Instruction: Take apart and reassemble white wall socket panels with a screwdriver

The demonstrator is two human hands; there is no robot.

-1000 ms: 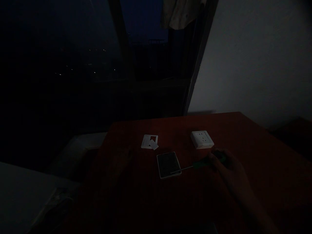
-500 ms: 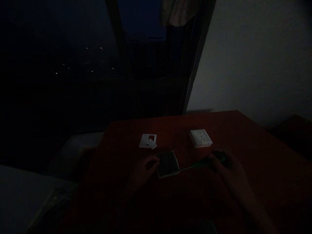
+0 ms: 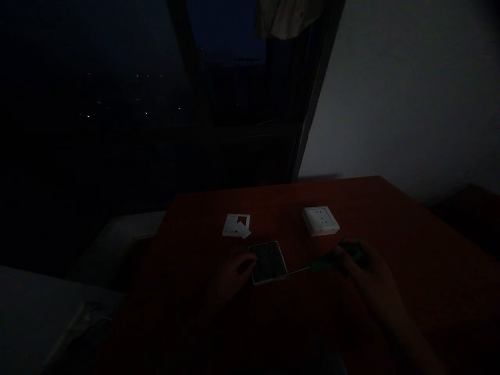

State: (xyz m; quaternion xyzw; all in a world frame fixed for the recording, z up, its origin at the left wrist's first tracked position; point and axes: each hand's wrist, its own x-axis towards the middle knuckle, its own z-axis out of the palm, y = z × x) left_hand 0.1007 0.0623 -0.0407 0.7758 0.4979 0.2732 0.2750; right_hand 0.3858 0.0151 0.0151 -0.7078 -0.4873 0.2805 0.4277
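In the dim head view, a square switch-type plate point(image 3: 269, 260), dark inside with a thin white rim, lies on the table. My left hand point(image 3: 234, 271) is curled at its left edge, thumb and fingertips closed on that side. My right hand point(image 3: 363, 263) is wrapped around the green handle of a screwdriver point(image 3: 318, 264). The shaft points left, and its tip meets the plate's lower right edge. Behind the plate lies a white frame point(image 3: 226, 230) with an opening, and a small white cover piece point(image 3: 242, 229) rests across it.
A white wall socket on its box point(image 3: 321, 221) stands at the back right of the reddish-brown table point(image 3: 273, 200). Beyond the table are a dark window point(image 3: 136, 94) and a pale wall point(image 3: 410, 104). Fabric point(image 3: 287, 18) hangs at the top.
The view has shifted very slightly. Both hands, the screwdriver and the plate keep nearly the same positions.
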